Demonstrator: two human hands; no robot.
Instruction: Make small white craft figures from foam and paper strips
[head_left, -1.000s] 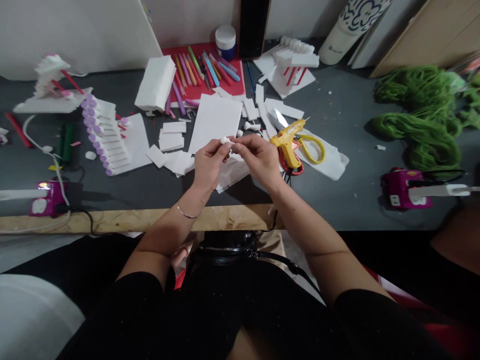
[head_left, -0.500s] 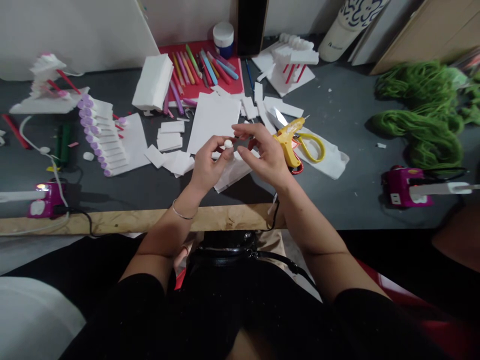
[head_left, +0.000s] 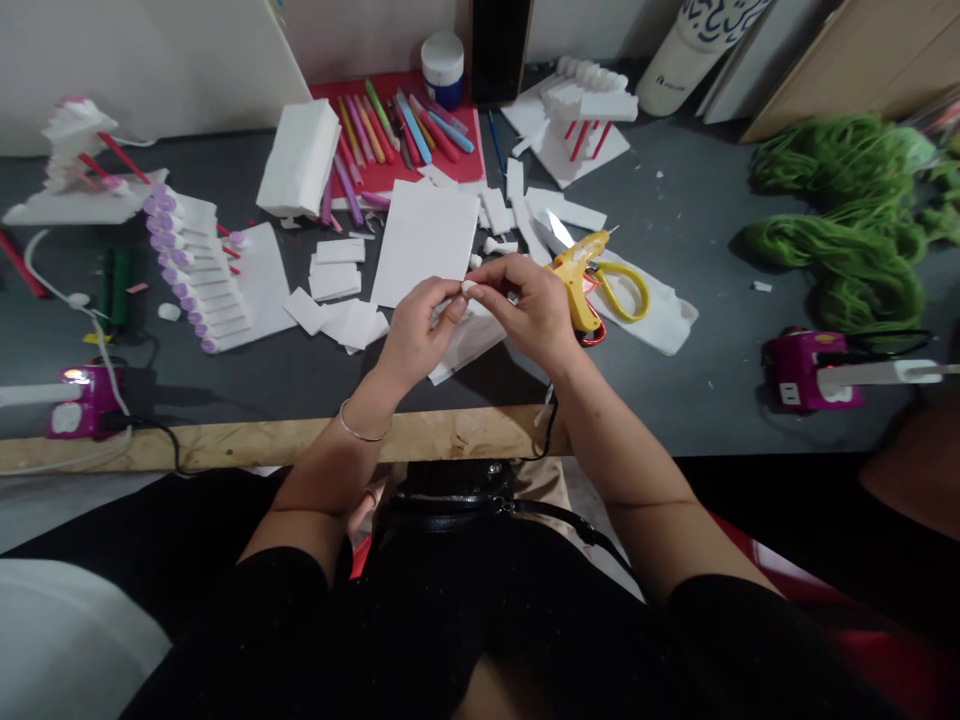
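Note:
My left hand [head_left: 421, 325] and my right hand [head_left: 534, 308] meet above the table, fingertips pinched on a small white piece [head_left: 469, 288] between them. Its shape is mostly hidden by the fingers. Behind them lies a white sheet [head_left: 426, 240], and a folded white paper [head_left: 466, 348] is partly under my hands. Close to my right hand are a yellow glue gun [head_left: 576, 275] and yellow-handled scissors [head_left: 636, 305]. White rectangular pieces [head_left: 336, 282] lie left of my left hand.
A stepped white model [head_left: 206, 270] with purple edges stands left; another white model [head_left: 589, 115] with red posts stands at the back. Markers [head_left: 390, 130], a white block [head_left: 300, 160], a bottle [head_left: 686, 60], green yarn [head_left: 840, 235] and purple power adapters [head_left: 810, 372] surround the work area.
My right hand has moved left and its fingers have closed on the small white piece, which my left hand held alone before. The piece has shifted slightly right.

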